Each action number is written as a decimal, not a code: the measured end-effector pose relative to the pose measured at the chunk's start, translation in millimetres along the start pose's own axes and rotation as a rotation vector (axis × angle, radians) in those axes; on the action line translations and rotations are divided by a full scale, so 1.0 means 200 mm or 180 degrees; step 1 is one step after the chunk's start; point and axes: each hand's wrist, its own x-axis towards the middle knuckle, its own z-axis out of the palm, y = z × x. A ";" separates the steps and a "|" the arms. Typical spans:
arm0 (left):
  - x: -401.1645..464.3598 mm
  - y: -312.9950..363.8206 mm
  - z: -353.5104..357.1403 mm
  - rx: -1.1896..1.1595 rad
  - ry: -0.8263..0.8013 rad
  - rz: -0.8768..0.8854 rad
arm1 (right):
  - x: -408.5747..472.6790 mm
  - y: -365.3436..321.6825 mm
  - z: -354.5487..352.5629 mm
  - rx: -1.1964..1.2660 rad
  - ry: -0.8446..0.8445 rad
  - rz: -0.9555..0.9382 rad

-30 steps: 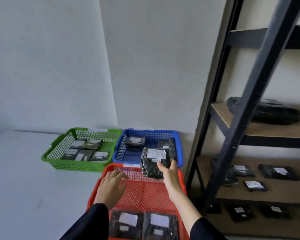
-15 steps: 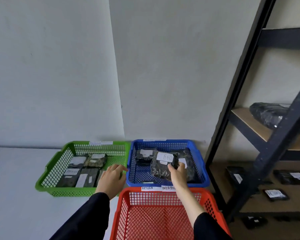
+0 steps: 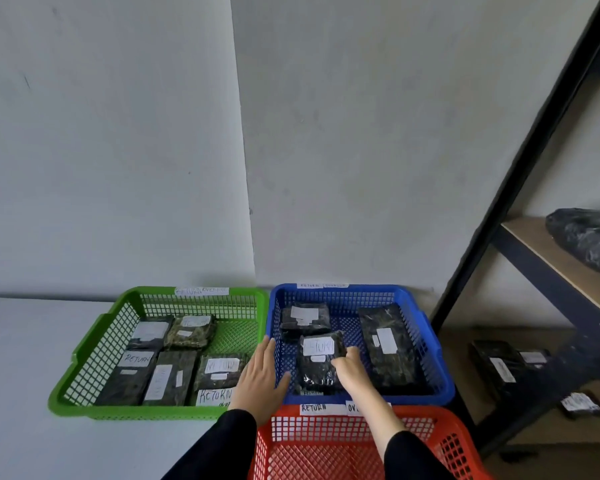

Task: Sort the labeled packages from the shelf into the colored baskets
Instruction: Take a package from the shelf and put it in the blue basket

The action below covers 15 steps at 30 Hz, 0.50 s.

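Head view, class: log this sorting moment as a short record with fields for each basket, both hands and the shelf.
green basket: several labeled packages
blue basket: three packages, one held
held package: right hand grips it inside the blue basket
left hand: open, at the blue basket's left wall
red basket: nearest, visible part bare
shelf: packages remain

floor point(image 3: 32, 393) bears three baskets point(image 3: 94, 355), shelf point(image 3: 548, 258)
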 end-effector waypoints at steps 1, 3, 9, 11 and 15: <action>0.00 -0.01 0.03 0.0090 0.0013 -0.0009 | 0.02 0.00 0.01 0.0017 -0.0009 0.0083; 0.00 -0.04 0.10 0.0414 0.0238 0.0097 | 0.06 0.00 0.03 0.0148 -0.0076 0.0179; -0.03 -0.06 0.16 0.0625 0.0081 -0.0041 | 0.14 0.01 0.07 0.0283 -0.0280 -0.0008; -0.03 -0.05 0.17 0.0707 0.0207 -0.0008 | 0.15 0.03 0.07 0.0250 -0.0331 -0.0078; -0.03 -0.06 0.20 0.0729 0.0393 0.0076 | 0.19 0.06 0.07 0.0222 -0.0486 -0.0006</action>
